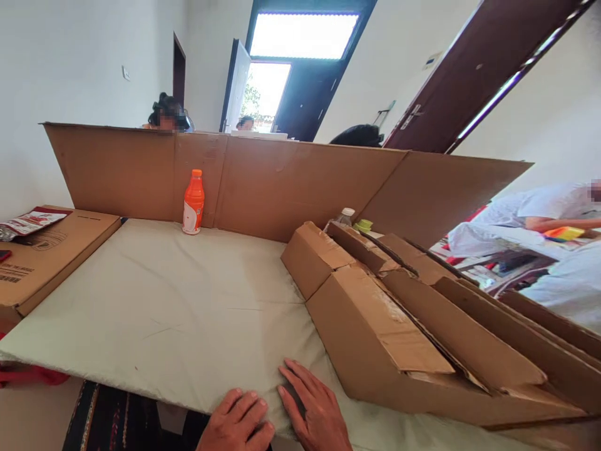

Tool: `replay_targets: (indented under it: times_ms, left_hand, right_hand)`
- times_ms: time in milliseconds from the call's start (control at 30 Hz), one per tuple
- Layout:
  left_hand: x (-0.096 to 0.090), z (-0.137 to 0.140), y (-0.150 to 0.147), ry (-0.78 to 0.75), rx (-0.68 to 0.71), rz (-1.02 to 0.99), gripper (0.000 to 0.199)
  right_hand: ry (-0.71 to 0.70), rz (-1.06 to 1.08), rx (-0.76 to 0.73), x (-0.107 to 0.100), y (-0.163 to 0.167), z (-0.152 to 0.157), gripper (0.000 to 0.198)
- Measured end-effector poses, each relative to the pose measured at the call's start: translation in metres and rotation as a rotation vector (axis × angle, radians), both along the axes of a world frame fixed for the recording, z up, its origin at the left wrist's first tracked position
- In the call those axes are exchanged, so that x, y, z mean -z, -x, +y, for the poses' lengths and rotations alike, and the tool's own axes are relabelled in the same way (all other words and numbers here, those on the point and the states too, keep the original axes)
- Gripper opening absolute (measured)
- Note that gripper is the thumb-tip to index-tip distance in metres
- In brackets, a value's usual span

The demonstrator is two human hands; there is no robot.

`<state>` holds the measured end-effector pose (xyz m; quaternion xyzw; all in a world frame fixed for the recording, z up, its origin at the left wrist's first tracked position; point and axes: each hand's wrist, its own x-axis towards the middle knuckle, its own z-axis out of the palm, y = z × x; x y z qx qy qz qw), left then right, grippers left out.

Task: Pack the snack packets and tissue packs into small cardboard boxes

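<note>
My left hand point(240, 421) rests at the front edge of the cloth-covered table point(188, 300), fingers bent a little and apart, holding nothing. Just right of it, my right hand point(313, 404) lies flat on the cloth with its fingers stretched forward, also holding nothing. Nearest to the right hand is a long folded cardboard structure point(361, 326) along the table's right side. An orange bottle point(193, 203) with an orange cap and a pale label stands upright at the back of the table.
A cardboard screen point(300, 181) stands along the back edge. On the left lies a flat cardboard box point(61, 257) with a printed packet point(35, 220) on it. A clear bottle with a white cap point(347, 215) shows behind the cardboard structure. Other people sit beyond the screen and at right.
</note>
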<state>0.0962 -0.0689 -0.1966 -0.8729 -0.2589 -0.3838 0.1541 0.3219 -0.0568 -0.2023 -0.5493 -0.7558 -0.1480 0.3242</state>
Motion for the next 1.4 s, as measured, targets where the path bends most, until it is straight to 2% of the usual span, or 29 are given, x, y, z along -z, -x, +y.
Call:
replay_targets:
  times_ms: [233, 633, 900, 1033, 1133, 1300, 1400]
  left_hand:
    - [-0.005, -0.001, 0.001, 0.045, 0.019, -0.028, 0.018]
    - [-0.003, -0.004, 0.001, 0.09, 0.031, -0.042, 0.025]
    - [-0.005, 0.002, 0.0, 0.052, 0.034, -0.064, 0.024]
    - [-0.01, 0.001, 0.004, 0.074, 0.055, -0.067, 0.029]
    - [-0.013, 0.004, 0.005, 0.111, 0.083, -0.055, 0.037]
    - [0.0, 0.02, 0.002, 0.017, 0.079, -0.131, 0.039]
    - [0.012, 0.028, 0.001, -0.013, 0.075, -0.079, 0.036]
  right_hand:
    - [0.04, 0.012, 0.039, 0.0, 0.001, -0.002, 0.04]
    - [0.031, 0.042, 0.022, -0.009, 0.005, -0.002, 0.032]
    - [0.025, 0.049, 0.034, -0.01, 0.006, 0.0, 0.03]
    - [0.018, 0.063, 0.046, -0.017, 0.011, 0.0, 0.028]
    - [0.068, 0.091, 0.068, -0.026, 0.016, 0.001, 0.027]
    - [0.124, 0.144, 0.094, -0.037, 0.021, 0.007, 0.027]
    - [0.119, 0.177, 0.085, -0.04, 0.02, 0.008, 0.027]
